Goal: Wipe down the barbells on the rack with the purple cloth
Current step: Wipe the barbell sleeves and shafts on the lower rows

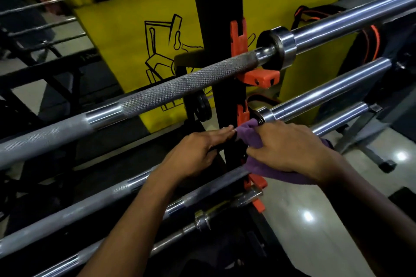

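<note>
- Gym floor stuff going on here: shiny grey tiles are catching the ceiling lights on the right, and a yellow padded panel [139, 36] with a black line drawing is standing behind a black rack upright [216, 29] fitted with orange hooks [258, 77].
- Several barbells are lying across the rack at a slant. The top barbell [180, 87] is sitting in its orange hook, knurled grip to the left, chrome collar and sleeve to the right.
- The second barbell [326, 92] is the one getting attention, right by its collar at the upright.
- The purple cloth [249, 130] is bunching up just below that collar, trailing down and under the right wrist.
- The right hand [290, 146] is gripping the cloth, fingers curled into it, knuckles up.
- The left hand [198, 150] is reaching in from the left with fingers mostly straight, fingertips touching the cloth's edge; can't tell if it's actually pinching it.
- Handling guess: the cloth is looking soft, light and floppy, so wrapping it round the shaft and sliding should be working better than dabbing. Bars are looking heavy and stiff, chrome parts probably slick, knurled bits likely snagging the fabric.
- Containers: nothing bin-like showing. Closest thing is a black and orange bag or strap bundle [315, 16] behind the top bar, contents not visible.
</note>
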